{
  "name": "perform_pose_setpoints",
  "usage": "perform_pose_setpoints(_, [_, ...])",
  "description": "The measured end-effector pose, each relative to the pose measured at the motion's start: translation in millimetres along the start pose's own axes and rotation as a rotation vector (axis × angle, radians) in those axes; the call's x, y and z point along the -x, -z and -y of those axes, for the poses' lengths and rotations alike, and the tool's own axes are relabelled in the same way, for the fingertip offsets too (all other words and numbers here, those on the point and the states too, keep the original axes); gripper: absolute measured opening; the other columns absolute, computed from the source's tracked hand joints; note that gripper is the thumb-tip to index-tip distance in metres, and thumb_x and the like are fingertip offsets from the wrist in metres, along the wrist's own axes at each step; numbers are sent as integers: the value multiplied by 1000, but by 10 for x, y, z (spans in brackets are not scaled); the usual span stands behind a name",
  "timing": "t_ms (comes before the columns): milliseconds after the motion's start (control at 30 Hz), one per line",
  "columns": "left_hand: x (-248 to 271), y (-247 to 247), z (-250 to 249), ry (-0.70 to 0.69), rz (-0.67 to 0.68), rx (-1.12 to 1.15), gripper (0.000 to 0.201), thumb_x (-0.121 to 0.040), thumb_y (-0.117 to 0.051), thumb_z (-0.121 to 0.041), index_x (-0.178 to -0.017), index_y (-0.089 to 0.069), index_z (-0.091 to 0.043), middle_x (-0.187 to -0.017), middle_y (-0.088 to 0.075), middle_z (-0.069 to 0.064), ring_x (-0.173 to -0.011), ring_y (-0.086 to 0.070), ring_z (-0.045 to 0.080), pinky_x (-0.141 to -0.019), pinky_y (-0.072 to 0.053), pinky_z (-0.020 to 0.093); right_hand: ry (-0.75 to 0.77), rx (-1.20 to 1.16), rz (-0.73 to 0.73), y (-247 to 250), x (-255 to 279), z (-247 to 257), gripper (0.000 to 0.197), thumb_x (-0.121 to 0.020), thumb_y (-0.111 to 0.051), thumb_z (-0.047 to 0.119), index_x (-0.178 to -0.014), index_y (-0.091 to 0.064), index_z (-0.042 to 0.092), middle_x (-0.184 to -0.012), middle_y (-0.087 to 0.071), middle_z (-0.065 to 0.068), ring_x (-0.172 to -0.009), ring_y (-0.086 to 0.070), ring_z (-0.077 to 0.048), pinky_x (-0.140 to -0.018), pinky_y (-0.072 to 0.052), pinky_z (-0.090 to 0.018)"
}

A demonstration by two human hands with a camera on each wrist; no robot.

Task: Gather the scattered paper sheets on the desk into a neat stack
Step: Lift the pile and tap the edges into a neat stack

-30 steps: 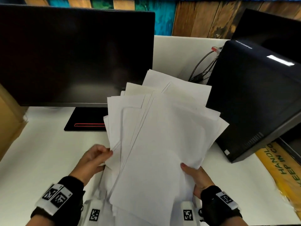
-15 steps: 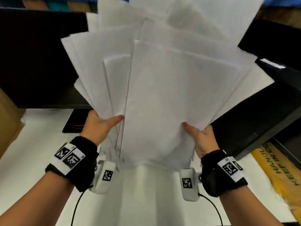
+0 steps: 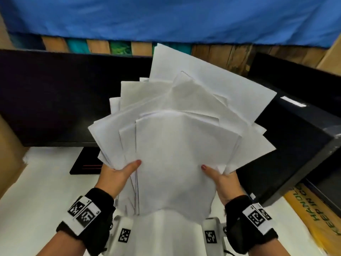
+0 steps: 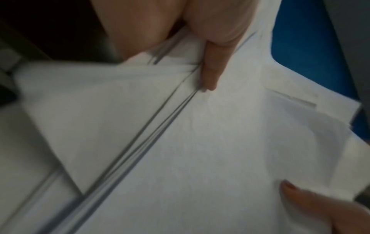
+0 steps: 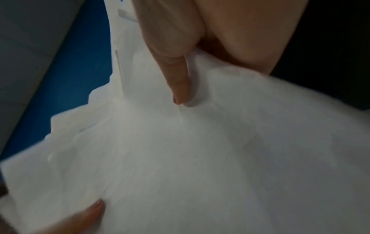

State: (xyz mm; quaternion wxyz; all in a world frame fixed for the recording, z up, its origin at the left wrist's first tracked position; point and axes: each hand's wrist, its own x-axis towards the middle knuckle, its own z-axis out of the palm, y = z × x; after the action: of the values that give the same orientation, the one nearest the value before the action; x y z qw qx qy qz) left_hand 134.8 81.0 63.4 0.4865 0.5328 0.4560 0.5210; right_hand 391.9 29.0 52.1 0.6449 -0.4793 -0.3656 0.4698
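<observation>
A fanned bundle of several white paper sheets is held up off the white desk, its edges uneven and its top leaning away toward the monitors. My left hand grips its lower left edge, thumb on the front sheet. My right hand grips the lower right edge the same way. In the left wrist view the paper sheets show offset edges under my left hand. The right wrist view shows my right hand with its thumb pressed on the paper sheets. The other fingers are hidden behind the paper.
A dark monitor stands behind on the left, its stand base on the desk. A black computer case lies at the right, a second dark screen behind it. A yellow printed bag sits at far right, cardboard at far left.
Both hands lifted the sheets from the desk and raised them upright; since half a second ago the bundle has dropped lower and tilted away, and the view has tipped up.
</observation>
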Motion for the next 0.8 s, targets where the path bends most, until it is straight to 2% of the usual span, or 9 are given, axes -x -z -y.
perform_pose_setpoints(33, [-6, 21, -15, 0, -16, 41, 33, -75, -70, 2, -89, -62, -27, -75, -73, -18, -73, -63, -17, -66, -47, -1, 5, -3, 19, 11, -7, 53, 75, -37, -90, 40, -103, -65, 14, -90, -76, 3, -87, -71, -18, -68, -56, -23])
perform_pose_setpoints(100, [-34, 120, -62, 7, 12, 157, 37, -58, -85, -15, -89, -66, -21, -77, -75, -17, -80, -68, -6, -69, -52, 7, 21, 8, 62, 50, -30, 196, 87, -25, -91, 47, -101, -67, 13, -91, -76, 1, -88, -71, -18, -69, -56, -24])
perform_pose_setpoints(167, [-62, 227, -95, -9, 98, 193, 73, -27, -93, -38, -92, -69, -16, -85, -77, -6, -84, -72, 7, -69, -56, 17, 53, -11, 109, 127, -67, 316, 74, -27, -93, 41, -94, -72, 17, -90, -76, -2, -87, -71, -18, -68, -56, -25])
perform_pose_setpoints(233, [-68, 253, -155, -30, 161, 227, 80, -16, -93, -42, -90, -71, -17, -87, -77, -2, -83, -72, 10, -68, -56, 19, 85, -68, 145, 158, -89, 412, 53, -37, -91, 27, -87, -75, 21, -87, -76, -2, -83, -72, -18, -65, -56, -25])
perform_pose_setpoints(400, [-63, 148, -232, -55, 234, 227, 93, -14, -92, -42, -99, -63, -17, -85, -77, -8, -83, -72, 5, -66, -55, 16, 115, -18, 252, 35, -83, 555, 60, -29, -93, 33, -85, -75, 22, -86, -76, -2, -82, -72, -17, -64, -56, -26])
perform_pose_setpoints(533, [-85, 264, -205, -38, 219, 217, 98, -13, -92, -45, -103, -62, -18, -89, -76, -6, -91, -70, 11, -67, -56, 18, 113, -72, 194, 112, -109, 528, 46, -47, -80, 2, -87, -74, 24, -88, -76, -3, -82, -72, -18, -64, -57, -27])
perform_pose_setpoints(633, [-81, 192, -236, -65, 258, 218, 81, -17, -93, -42, -93, -72, -22, -91, -76, -6, -88, -71, 9, -69, -56, 19, 129, -24, 208, -18, -88, 530, 62, -35, -93, 22, -93, -70, 20, -90, -76, -3, -86, -72, -19, -66, -56, -27])
perform_pose_setpoints(733, [-83, 84, -302, -107, 216, 213, 85, -21, -92, -44, -100, -67, -23, -95, -75, -8, -93, -70, 7, -73, -55, 18, 197, -63, 226, -155, -64, 576, 38, -48, -82, 14, -84, -75, 25, -87, -76, 0, -84, -72, -17, -66, -56, -26])
perform_pose_setpoints(800, [-73, 104, -278, -111, 181, 214, 91, -16, -91, -48, -100, -64, -25, -93, -75, -13, -90, -69, 2, -71, -54, 14, 201, -68, 210, -148, -60, 558, 43, -43, -86, 22, -85, -75, 27, -89, -76, 0, -85, -72, -17, -67, -56, -26])
